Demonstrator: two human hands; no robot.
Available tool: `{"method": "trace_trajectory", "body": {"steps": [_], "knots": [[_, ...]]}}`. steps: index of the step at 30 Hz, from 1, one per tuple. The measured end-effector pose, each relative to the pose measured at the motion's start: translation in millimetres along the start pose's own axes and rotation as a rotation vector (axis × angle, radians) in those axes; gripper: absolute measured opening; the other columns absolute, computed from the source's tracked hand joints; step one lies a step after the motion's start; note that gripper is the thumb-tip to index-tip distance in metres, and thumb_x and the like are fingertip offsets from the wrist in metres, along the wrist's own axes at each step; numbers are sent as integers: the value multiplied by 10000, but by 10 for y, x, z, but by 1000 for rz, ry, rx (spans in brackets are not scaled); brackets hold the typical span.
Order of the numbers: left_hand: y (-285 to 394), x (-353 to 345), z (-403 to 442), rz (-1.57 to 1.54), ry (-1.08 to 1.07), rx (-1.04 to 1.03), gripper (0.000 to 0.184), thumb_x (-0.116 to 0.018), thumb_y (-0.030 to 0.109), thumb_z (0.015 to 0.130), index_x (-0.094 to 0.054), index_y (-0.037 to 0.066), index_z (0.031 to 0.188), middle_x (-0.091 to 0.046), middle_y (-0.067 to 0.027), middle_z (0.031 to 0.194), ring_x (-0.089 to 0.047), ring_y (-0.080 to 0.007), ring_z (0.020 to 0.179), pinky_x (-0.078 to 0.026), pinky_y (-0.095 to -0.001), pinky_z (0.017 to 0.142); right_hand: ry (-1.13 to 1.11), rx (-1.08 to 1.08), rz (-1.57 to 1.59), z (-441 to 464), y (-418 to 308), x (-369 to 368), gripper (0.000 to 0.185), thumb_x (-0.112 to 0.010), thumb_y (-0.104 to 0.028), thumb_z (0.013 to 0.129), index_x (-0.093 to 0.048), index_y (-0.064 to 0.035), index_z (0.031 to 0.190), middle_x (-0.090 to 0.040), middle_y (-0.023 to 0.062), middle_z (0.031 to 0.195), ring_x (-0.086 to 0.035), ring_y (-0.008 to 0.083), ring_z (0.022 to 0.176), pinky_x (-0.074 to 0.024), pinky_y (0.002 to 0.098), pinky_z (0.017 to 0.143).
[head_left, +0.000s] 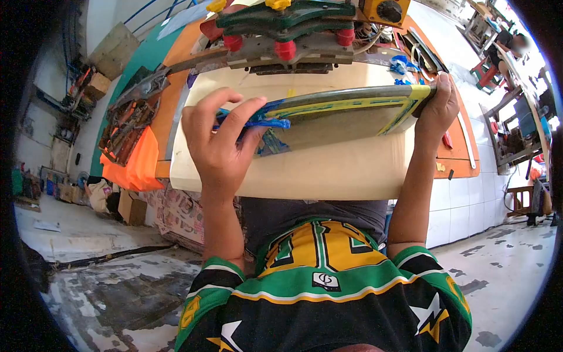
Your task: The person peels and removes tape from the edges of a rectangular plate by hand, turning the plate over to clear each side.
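Note:
A screen-printing frame (346,95), edged with yellow tape and smeared blue at its left end, is tilted up above a cream board (328,173). My right hand (438,105) is closed around the frame's right end. At the left end, my left hand (221,135) pinches a narrow blue-coated strip (275,124) between thumb and fingers. Its full shape is hidden by the hand, and I cannot tell whether these fingers also bear on the frame. Blue smears mark the mesh (272,142) beside the strip.
A green clamp (284,20) with red knobs stands behind the board. Dark stained pieces (132,114) and orange cloth (138,158) lie left. Crumpled blue scraps (403,64) lie at the back right. Another person (507,50) sits far right by a workbench.

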State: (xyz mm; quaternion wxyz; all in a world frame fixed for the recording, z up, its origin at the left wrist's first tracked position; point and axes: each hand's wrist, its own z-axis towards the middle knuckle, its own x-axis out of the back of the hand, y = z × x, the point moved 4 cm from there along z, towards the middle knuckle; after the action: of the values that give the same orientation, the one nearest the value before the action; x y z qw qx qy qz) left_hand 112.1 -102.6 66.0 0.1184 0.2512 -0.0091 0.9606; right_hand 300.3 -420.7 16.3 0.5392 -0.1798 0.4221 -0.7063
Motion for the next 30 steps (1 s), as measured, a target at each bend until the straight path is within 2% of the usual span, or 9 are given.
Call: {"method": "trace_trajectory", "body": {"steps": [7, 10, 12, 15, 16, 18, 21, 25, 30], "knots": [[-82, -87, 12, -114, 92, -120, 303, -845, 162, 759, -787, 142, 1056, -685, 9, 920, -534, -212, 782, -423, -338, 731, -24, -23, 29, -20, -5, 5, 376, -560, -272, 1065, -527, -64, 754, -459, -32, 695, -394, 58, 639, -321, 261, 571], [-54, -116, 0, -112, 95, -129, 157, -798, 126, 850, -759, 84, 996, -676, -22, 872, -554, -212, 760, -438, -326, 697, 8, -16, -18, -14, 9, 20, 380, -554, -273, 1064, -528, -60, 750, -459, -34, 694, -396, 61, 637, -327, 265, 574], [-194, -108, -54, -318, 277, 220, 51, -741, 89, 918, -715, 47, 930, -663, -57, 836, -579, -213, 749, -457, -328, 698, 24, -25, -14, -41, -15, 32, 382, -554, -275, 1063, -526, -59, 749, -461, -32, 694, -397, 62, 639, -329, 266, 576], [-264, -4, 85, -456, 195, 436, 113, -751, 128, 921, -689, 33, 917, -655, -81, 839, -607, -239, 779, -462, -329, 704, 19, -32, -10, -78, -14, 88, 385, -552, -284, 1062, -527, -58, 751, -465, -28, 696, -401, 65, 645, -332, 268, 581], [-278, 41, 114, -457, 198, 434, 113, -751, 128, 921, -689, 33, 917, -655, -81, 839, -607, -239, 779, -462, -329, 704, -4, -27, -8, -77, -14, 92, 387, -551, -291, 1062, -529, -58, 753, -466, -25, 699, -404, 66, 648, -333, 269, 584], [-172, 106, 211, -320, 64, 112, 195, -804, 207, 872, -701, 53, 933, -658, -77, 870, -608, -251, 809, -454, -343, 750, 0, -39, -10, -64, -18, 76, 390, -550, -297, 1062, -534, -57, 755, -466, -24, 698, -406, 67, 647, -334, 269, 583], [85, 202, 287, -245, -4, -84, 257, -829, 265, 811, -718, 84, 956, -661, -64, 930, -598, -251, 853, -437, -358, 789, -1, -40, 3, -46, 7, 71, 391, -552, -307, 1060, -543, -56, 760, -467, -24, 696, -412, 66, 643, -336, 268, 579], [13, 75, 138, -88, -93, -53, 308, -856, 168, 711, -738, 120, 992, -653, -45, 1007, -565, -257, 857, -432, -392, 789, 12, -35, -19, -22, 58, 69, 385, -569, -316, 1055, -560, -54, 773, -480, -24, 696, -424, 63, 636, -345, 260, 573], [-55, 10, 90, -194, -72, 12, 229, -846, 153, 771, -746, 117, 974, -692, -66, 961, -624, -293, 897, -460, -412, 859, 18, -50, 5, -60, -19, 55, 390, -569, -328, 1055, -575, -50, 782, -488, -22, 695, -434, 59, 630, -353, 251, 570]]}}
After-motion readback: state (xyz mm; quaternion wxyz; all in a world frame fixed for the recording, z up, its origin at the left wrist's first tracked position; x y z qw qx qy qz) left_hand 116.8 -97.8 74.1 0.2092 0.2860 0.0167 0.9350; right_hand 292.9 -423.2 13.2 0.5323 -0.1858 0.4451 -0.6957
